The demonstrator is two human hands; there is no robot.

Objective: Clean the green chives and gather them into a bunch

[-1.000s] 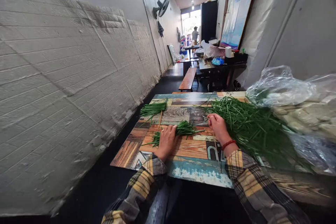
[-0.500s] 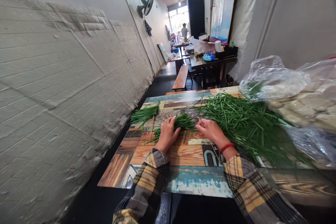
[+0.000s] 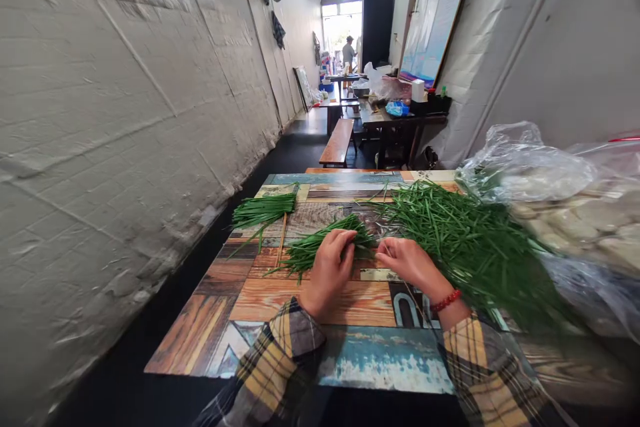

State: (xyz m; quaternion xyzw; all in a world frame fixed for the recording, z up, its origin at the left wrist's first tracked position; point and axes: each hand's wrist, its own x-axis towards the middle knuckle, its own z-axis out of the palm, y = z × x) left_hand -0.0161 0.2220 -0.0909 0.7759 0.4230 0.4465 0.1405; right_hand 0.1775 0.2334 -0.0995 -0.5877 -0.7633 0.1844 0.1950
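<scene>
Left hand: the left hand (image 3: 330, 271) lies on a small bunch of thin green chive stalks (image 3: 320, 247), fingers curled over it and pressing it to the painted patchwork wooden table (image 3: 280, 300).
Right hand: the right hand (image 3: 407, 261) pinches a few stalks at the bunch's right end, fingertips together.
Bunch: mid-table, between both hands.
Nearby: a big loose heap of green chives (image 3: 470, 240) on the right; a second tidy chive bundle (image 3: 263, 210) lies farther left; clear plastic bags (image 3: 550, 180) sit beyond the heap.

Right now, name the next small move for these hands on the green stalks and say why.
Probably slide the right hand back to the big pile for more stalks. The left hand already pins the small bunch on the table, and the right hand's grip looks nearly empty.
</scene>
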